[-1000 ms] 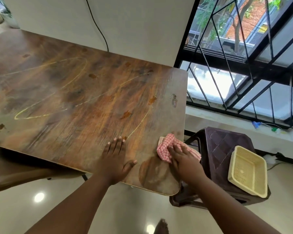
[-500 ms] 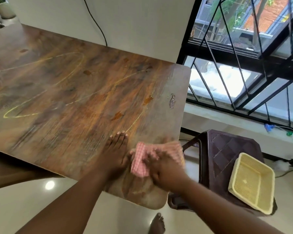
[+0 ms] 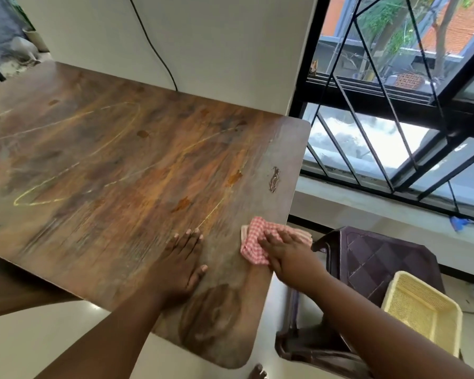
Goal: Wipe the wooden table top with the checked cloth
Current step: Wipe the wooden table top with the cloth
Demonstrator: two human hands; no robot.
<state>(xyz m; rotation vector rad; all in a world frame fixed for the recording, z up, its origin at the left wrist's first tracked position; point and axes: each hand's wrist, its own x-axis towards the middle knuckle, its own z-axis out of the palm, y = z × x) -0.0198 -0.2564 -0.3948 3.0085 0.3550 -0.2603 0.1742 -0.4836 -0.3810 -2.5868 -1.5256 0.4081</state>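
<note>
Head view showed your right hand (image 3: 288,255) pressing flat on the checked cloth (image 3: 253,243) at the tabletop (image 3: 115,165) edge; your left hand (image 3: 179,265) lay flat, fingers straight, just beside.

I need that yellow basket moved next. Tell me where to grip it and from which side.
Grip the yellow basket by its raised near long rim, coming from above. It lies tilted on the dark plastic stool, open side up, so the rim is exposed for a thumb-and-finger pinch.
</note>
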